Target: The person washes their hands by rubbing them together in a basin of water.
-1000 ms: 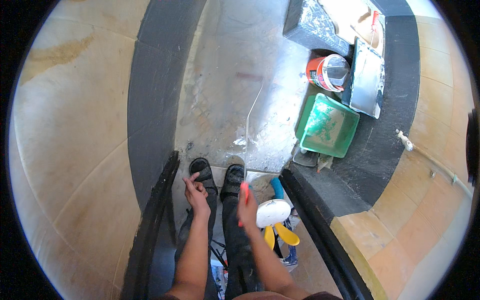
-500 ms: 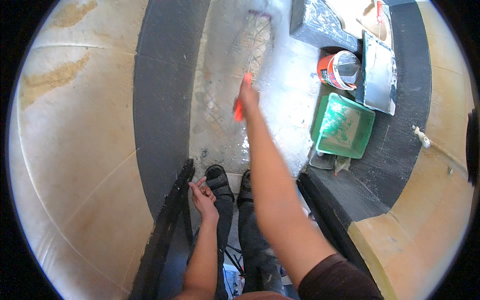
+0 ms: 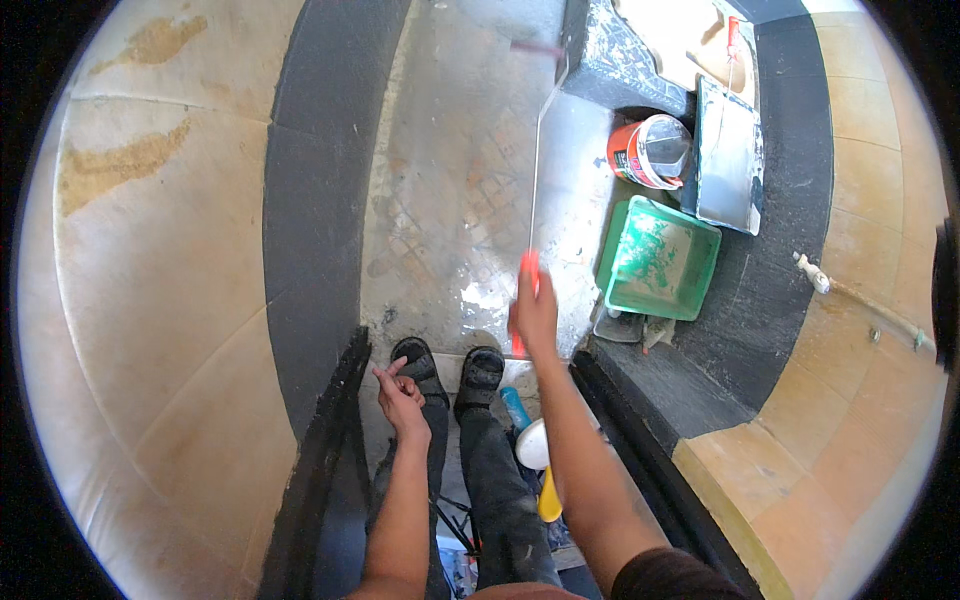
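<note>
Because the red-handled paint roller [image 3: 535,185] reached fwd over the floor [image 3: 450,200], R hand [image 3: 535,310] clamped on its grip, a too-wide swing R could've clipped the grey block [image 3: 615,65] next to its blurred head, or the orange bucket [image 3: 624,150] (prob. long-frame leverage). L hand [image 3: 402,402] held nothing visible, fingers loosely curled, nr L sandal [image 3: 411,349].

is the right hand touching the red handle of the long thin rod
Touching. The head view shows the right hand closed around the red handle, which sticks out beyond the grip at both ends.
</note>
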`<state>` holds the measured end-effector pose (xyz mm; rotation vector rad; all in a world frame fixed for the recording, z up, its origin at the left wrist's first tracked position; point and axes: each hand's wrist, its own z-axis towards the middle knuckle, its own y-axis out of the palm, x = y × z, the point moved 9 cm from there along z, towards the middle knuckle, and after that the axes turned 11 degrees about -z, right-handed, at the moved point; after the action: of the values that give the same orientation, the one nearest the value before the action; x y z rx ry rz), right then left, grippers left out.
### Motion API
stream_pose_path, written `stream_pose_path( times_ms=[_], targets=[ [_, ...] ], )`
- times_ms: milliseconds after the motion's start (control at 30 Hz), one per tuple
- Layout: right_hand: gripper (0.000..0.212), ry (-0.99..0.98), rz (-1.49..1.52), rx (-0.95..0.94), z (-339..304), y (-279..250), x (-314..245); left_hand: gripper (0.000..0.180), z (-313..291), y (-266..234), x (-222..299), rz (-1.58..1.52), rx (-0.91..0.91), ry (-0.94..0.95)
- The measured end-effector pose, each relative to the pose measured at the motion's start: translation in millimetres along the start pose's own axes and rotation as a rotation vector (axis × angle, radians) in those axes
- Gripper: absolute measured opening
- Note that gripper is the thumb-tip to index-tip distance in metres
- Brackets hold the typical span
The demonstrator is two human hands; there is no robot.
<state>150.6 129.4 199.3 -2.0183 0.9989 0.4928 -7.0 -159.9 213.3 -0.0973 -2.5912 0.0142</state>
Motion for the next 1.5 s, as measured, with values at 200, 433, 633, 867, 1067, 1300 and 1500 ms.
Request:
stream_pose_path(
  times_ms=[200, 433, 633, 867, 1067, 1300, 1500],
  targets=[
    [0.043, 0.395, -0.169, -0.228, -201, -17, 159, 0.067, -1, -10, -14, -0.003, 0.023, -0.042],
    [0.063, 0.184, -0.31, -0.205, -67, 68, 112, 0.067, 7, -22, -3, 0.019, 0.032, -0.012],
    [0.063, 0.299, 0.315, -0.236, 211, 122, -76, 0.065, 7, 10, 3, -0.019, -0.008, -0.025],
    [0.049, 0.2, 0.659, -0.511, 190, 73, -237, 0.063, 9, 1, 12, -0.051, -0.014, -0.016],
    [0.055, -0.062, -0.052, -0.053, 19, 7, -28, 0.064, -6, 2, -1, 0.001, -0.056, -0.017],
    [0.046, 0.18, -0.254, -0.183, -233, -8, 150, 0.067, 9, -27, -18, -0.056, 0.024, -0.017],
    [0.062, 0.23, -0.194, -0.157, -194, 110, 110, 0.069, 16, -31, 15, -0.04, 0.037, 0.029]
  ],
)
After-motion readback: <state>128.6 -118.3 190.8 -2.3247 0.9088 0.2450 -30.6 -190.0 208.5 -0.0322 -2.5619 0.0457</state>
